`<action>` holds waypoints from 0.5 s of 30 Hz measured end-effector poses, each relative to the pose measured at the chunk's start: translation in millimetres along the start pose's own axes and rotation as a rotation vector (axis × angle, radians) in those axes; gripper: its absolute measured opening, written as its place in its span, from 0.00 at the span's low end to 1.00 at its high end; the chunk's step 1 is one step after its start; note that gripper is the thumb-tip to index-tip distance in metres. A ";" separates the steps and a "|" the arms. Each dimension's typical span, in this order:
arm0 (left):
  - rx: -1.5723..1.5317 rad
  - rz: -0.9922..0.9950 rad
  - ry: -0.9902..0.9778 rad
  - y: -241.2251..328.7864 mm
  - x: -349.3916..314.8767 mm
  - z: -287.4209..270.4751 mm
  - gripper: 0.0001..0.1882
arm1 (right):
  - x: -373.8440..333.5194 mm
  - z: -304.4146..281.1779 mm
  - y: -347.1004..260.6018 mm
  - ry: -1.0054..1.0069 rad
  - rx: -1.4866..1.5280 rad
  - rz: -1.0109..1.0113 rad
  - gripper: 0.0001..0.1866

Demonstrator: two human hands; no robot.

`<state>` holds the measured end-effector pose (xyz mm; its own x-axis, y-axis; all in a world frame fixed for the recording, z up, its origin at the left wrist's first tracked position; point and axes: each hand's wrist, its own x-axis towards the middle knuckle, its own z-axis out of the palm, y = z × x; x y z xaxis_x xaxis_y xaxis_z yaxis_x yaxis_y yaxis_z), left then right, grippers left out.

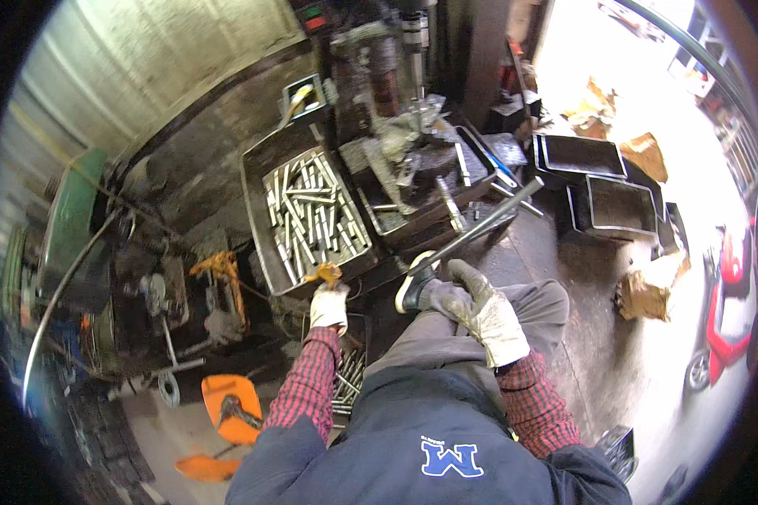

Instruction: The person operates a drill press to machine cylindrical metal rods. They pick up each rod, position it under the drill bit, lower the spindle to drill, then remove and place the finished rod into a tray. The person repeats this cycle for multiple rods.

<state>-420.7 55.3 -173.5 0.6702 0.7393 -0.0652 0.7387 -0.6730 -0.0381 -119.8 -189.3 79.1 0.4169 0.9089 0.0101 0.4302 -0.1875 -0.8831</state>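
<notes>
My left hand (328, 306), in a whitish glove, is at the near rim of a dark metal tray (253, 215). Its fingers look bunched around a yellow-brown patch; whether that is stained glove or a held thing is unclear. Many short shiny metal pins (316, 206) lie loosely in the tray. My right hand (487, 318), in a dirty white glove, rests by my right thigh with fingers stretched and apart, holding nothing visible. Just beyond it a long grey metal bar (480, 225) slants up to the right, not visibly gripped.
A greasy machine (400, 139) stands beyond, with scraps on its bed. Stacked dark bins (619, 206) and brown paper wrapping (648, 290) are at the right. An orange seat-like piece (232, 408) lies lower left. More rods (348, 377) sit in a container beside my left forearm.
</notes>
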 end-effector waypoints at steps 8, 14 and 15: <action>-0.375 -0.376 -0.197 -24.5 9.1 25.0 0.35 | -4.0 -32.3 47.9 0.092 0.084 0.245 0.33; -0.717 -0.853 -0.084 -12.8 -37.1 -23.0 0.53 | 25.8 -76.5 127.6 0.307 0.303 0.088 0.27; -1.034 -0.803 -0.106 -14.5 -47.9 -33.5 0.55 | 41.4 -93.0 139.2 0.332 0.423 -0.009 0.29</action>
<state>-461.1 30.5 -136.4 0.0467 0.8856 -0.4621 0.6718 0.3145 0.6706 31.8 -212.4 0.3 0.6747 0.7305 0.1058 0.1030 0.0488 -0.9935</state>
